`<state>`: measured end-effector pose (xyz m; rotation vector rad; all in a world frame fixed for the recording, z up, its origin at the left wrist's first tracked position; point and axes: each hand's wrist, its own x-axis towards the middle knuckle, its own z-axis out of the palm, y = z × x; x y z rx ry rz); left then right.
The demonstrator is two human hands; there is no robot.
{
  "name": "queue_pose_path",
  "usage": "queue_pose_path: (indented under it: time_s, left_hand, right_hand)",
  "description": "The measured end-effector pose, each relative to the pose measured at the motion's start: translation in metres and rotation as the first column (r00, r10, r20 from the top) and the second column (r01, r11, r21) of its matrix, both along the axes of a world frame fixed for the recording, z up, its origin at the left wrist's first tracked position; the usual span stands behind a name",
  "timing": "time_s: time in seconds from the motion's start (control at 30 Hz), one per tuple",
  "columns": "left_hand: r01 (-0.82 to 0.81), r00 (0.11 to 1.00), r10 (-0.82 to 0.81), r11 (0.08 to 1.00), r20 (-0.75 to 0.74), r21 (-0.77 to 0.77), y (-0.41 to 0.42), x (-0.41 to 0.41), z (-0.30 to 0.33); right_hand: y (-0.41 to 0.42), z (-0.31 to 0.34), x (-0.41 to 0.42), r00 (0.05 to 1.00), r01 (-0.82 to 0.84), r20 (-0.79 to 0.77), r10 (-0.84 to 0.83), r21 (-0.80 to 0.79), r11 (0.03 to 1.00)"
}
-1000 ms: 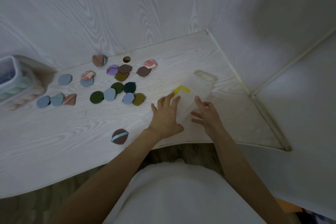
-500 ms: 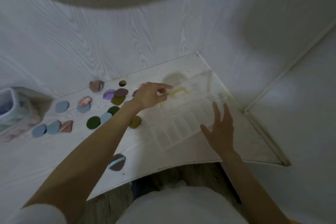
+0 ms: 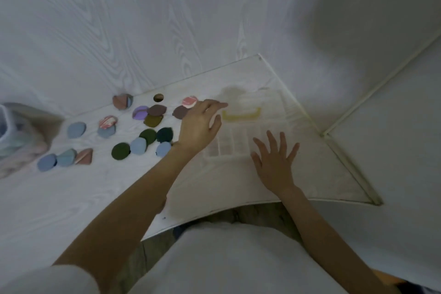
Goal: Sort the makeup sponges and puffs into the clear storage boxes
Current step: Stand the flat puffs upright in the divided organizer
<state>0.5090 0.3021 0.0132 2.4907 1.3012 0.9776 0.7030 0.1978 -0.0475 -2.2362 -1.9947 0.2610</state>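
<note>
While the clear storage box [image 3: 241,136] lies open and nearly invisible against the white table [image 3: 71,198] at centre right of the frame, its see-through dividers are easy to misjudge, so a puff dropped by feel could land in the wrong cell or on the table beside it. Scattered puffs [image 3: 133,131] fill the centre left, well apart from the box, and a reaching sleeve could sweep several off the near edge. A second clear box [image 3: 9,131] sits at the far left edge, apparently part-filled, though blur hides its contents. The left hand [image 3: 199,126] reaches above the box's yellow latch [image 3: 241,114], fingers loosely extended and holding nothing; the right hand [image 3: 274,162] hovers with fingers spread at the box's near side. Half a second earlier the scene was much the same; a second earlier both hands were on the box closer to the table's near edge.
</note>
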Motion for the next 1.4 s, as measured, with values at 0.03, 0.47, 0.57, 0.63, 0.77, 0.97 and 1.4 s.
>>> queue_pose_path:
  time_s: [0.03, 0.47, 0.57, 0.63, 0.77, 0.97, 1.4]
  left_hand:
    - [-0.037, 0.998, 0.041, 0.996, 0.055, -0.085, -0.015, -0.016, -0.002]
    - [-0.653, 0.743, 0.531, 0.443, -0.407, -0.614, -0.154, -0.164, -0.077]
    - [-0.622, 0.745, 0.578, 0.422, -0.333, -0.659, -0.159, -0.164, -0.081]
    - [-0.586, 0.735, 0.623, 0.385, -0.268, -0.713, -0.159, -0.165, -0.079]
    - [-0.52, 0.787, 0.562, 0.38, -0.255, -0.765, -0.153, -0.166, -0.074]
    - [-0.575, 0.609, 0.791, 0.389, -0.059, -0.72, -0.127, -0.19, -0.071]
    - [-0.603, 0.527, 0.842, 0.274, -0.117, -0.749, -0.102, -0.211, -0.087]
  right_hand:
    - [0.0, 0.003, -0.003, 1.0, -0.012, -0.014, 0.013, 0.031, 0.999]
    - [0.031, 0.058, -0.145, 0.754, -0.599, -0.268, 0.6, 0.093, 0.795]
    - [0.06, 0.065, -0.176, 0.751, -0.615, -0.229, 0.62, 0.101, 0.782]
    - [0.081, 0.056, -0.194, 0.771, -0.61, -0.201, 0.604, 0.037, 0.791]
    - [0.112, 0.025, -0.208, 0.841, -0.539, -0.134, 0.524, -0.132, 0.832]
    - [0.124, 0.004, -0.208, 0.849, -0.526, -0.088, 0.52, -0.209, 0.824]
    - [0.227, -0.001, -0.261, 0.876, -0.482, -0.135, 0.463, -0.224, 0.847]
